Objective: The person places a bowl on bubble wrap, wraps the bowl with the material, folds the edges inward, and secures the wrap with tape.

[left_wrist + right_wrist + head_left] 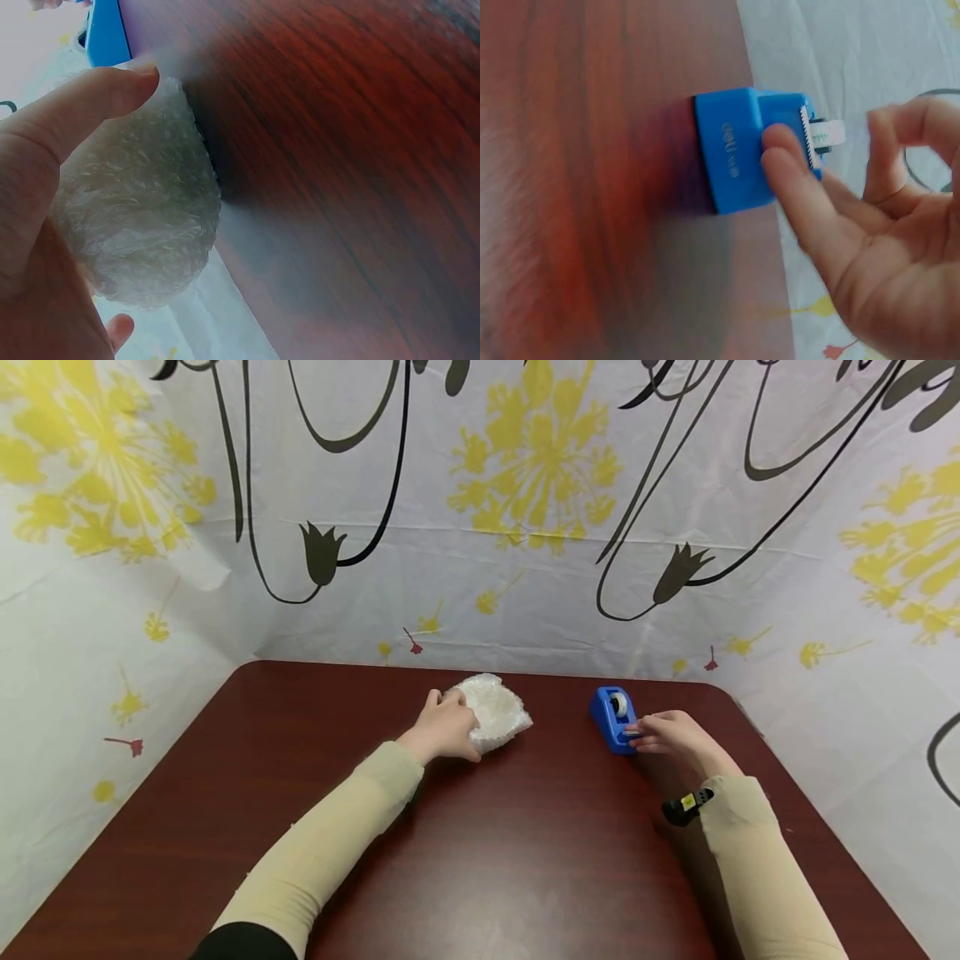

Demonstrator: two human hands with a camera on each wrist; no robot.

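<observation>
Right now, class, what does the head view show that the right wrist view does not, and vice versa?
Only the head view: the left hand holding a bubble-wrap bundle.
Only the right wrist view: the cutter's separate teeth and pale lettering on the dispenser.
Both: the blue tape dispenser, the right hand, the brown table and the patterned cloth.
</observation>
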